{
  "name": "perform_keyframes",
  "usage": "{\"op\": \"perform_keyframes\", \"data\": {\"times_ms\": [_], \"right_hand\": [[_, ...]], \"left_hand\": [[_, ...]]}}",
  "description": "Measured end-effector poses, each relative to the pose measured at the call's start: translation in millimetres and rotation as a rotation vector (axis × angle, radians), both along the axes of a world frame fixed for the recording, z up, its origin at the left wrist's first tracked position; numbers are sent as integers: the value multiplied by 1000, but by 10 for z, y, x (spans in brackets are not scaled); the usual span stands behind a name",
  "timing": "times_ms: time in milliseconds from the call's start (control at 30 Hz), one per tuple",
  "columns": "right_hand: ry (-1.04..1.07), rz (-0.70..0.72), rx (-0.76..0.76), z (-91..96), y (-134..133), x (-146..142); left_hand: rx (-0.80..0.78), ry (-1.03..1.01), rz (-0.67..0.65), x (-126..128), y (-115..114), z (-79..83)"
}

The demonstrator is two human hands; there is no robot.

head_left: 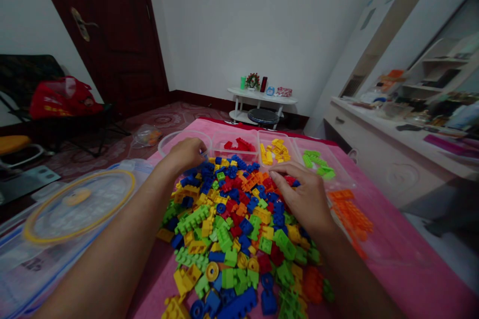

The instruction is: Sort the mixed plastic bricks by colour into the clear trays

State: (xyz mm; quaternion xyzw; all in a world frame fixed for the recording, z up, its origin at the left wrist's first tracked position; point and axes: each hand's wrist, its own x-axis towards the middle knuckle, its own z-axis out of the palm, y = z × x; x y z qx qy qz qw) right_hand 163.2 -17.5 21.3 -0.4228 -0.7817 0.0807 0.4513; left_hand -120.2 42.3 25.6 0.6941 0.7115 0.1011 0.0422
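A large heap of red, blue, green, yellow and orange toy building bricks (224, 229) lies in front of me. At its far left edge my left hand (189, 153) reaches over the rim of a round clear tub (161, 145). Its fingers curl downward beside blue bricks, and their tips are hidden. My right hand (304, 190) hovers at the heap's far right side, close to red and blue bricks. Thumb and forefinger are pinched near each other there; whatever lies between them is too small to make out.
Behind the heap, clear compartments hold red bricks (241, 144), yellow bricks (276, 151) and green bricks (318, 163). Orange bricks (352, 212) lie in a clear tray at right. A clear lid with a yellow ring (127, 194) is at left. Pink cloth (415, 279) covers the table.
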Motion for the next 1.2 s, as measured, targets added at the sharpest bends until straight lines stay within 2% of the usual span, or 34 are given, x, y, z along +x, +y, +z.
{"op": "perform_keyframes", "data": {"times_ms": [133, 200, 267, 333, 433, 567, 667, 867, 933, 1033, 1100, 1200], "right_hand": [[-57, -16, -77, -82, 71, 54], [-109, -7, -132, -146, 109, 68], [-174, 26, -170, -220, 134, 55], [-258, 74, -192, -297, 140, 15], [-406, 139, -231, -387, 125, -66], [-519, 137, -253, -401, 111, -116], [-530, 81, -257, -372, 107, -109], [-431, 40, -250, -368, 105, -58], [-388, 41, -276, -307, 121, 3], [-332, -26, -317, -92, 147, 180], [-317, -122, -296, 103, 150, 364], [-355, -355, -248, 355, 126, 746]], "left_hand": [[-29, 38, 37, 31, -53, 51], [52, 87, 82, 107, -110, 120], [142, 83, 71, 230, -155, 170], [109, -4, -73, 389, -168, 154], [-29, -177, -406, 648, -142, -15], [12, -205, -631, 889, -130, -291], [-4, -196, -681, 944, -161, -351], [14, -228, -689, 953, -214, -256], [35, -223, -673, 958, -226, -250], [52, -207, -665, 974, -259, -257], [39, -207, -715, 996, -293, -257], [-3, -227, -820, 1041, -345, -257]]}}
